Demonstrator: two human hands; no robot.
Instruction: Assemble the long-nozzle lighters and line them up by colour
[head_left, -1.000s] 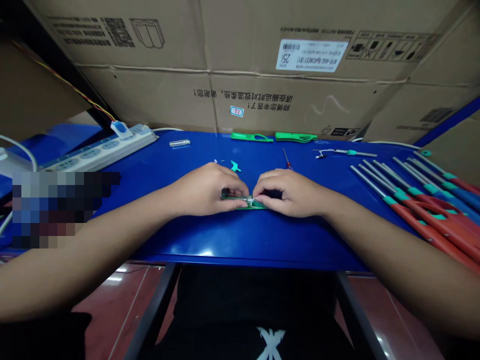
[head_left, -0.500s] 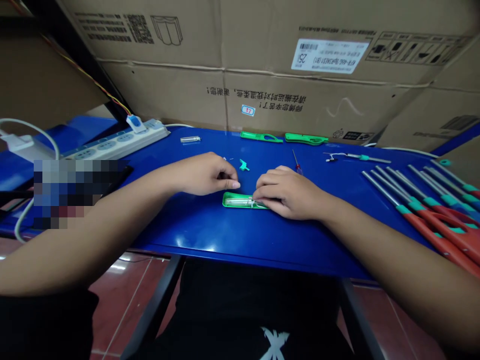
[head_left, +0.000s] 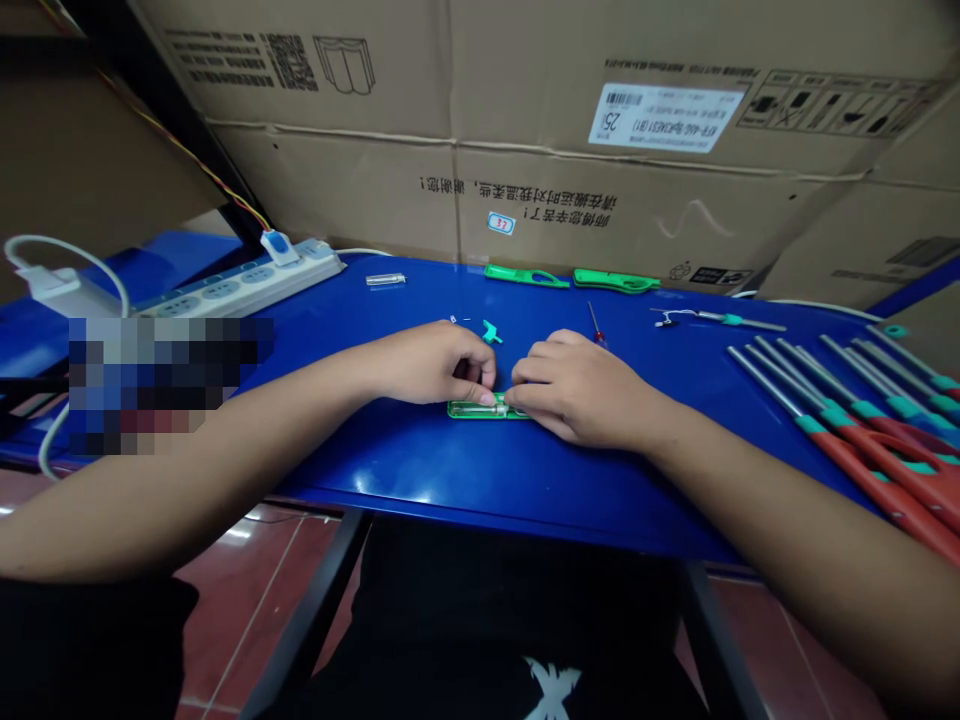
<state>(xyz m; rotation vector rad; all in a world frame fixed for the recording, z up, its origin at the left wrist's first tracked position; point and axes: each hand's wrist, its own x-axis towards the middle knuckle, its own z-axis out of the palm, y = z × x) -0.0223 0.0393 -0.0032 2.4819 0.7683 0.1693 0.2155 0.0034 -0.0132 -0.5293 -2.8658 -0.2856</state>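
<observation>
Left fingers (head_left: 483, 396) now lower, slightly apart, at the green casing (head_left: 452, 408).

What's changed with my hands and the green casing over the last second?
Your left hand came off the green casing, then moved back toward you and rightward; its thumb is now at the clear tube, though whether it presses is unclear. Unchanged: your right hand at the casing's right end, the tube lying inside, the teal piece and screwdriver beyond.

A workshop: blue workbench (head_left: 420, 470), screwdriver (head_left: 598, 336), power strip (head_left: 238, 287), loose parts (head_left: 491, 331).
</observation>
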